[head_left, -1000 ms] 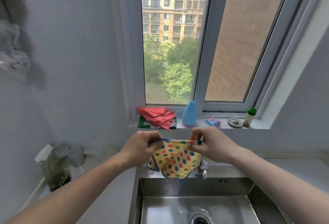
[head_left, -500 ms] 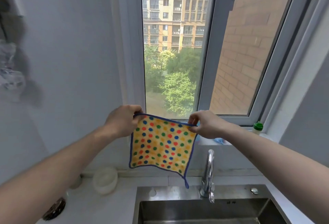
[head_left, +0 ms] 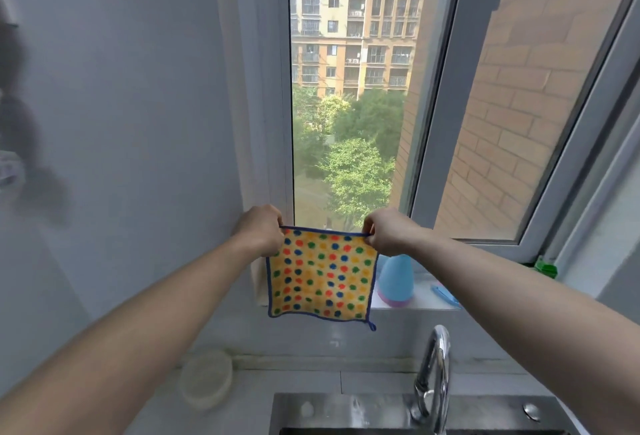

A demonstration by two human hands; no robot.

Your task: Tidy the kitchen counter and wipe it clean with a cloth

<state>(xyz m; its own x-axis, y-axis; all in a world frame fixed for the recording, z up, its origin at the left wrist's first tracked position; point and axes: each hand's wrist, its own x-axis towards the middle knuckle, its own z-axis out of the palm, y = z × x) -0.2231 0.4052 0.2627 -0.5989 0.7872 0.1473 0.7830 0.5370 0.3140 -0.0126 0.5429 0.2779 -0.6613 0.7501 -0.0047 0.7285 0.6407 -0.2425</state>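
Observation:
A yellow cloth [head_left: 320,275] with red, green and blue dots and a blue hem hangs flat and square in front of the window sill. My left hand [head_left: 260,230] pinches its upper left corner. My right hand [head_left: 388,232] pinches its upper right corner. The top edge is pulled taut between them. A small blue loop dangles from the cloth's lower right corner. The grey counter [head_left: 287,382] lies below, behind the sink.
A chrome tap [head_left: 434,375] rises over the steel sink [head_left: 346,412] at the bottom right. A pale round lid or dish [head_left: 207,377] sits on the counter at the left. On the sill [head_left: 420,301] stand a blue bottle [head_left: 395,279] and a green-capped bottle [head_left: 545,266].
Both hands rose from sink level to the sill and spread apart, opening the bunched cloth into a flat square. The view tilted upward.

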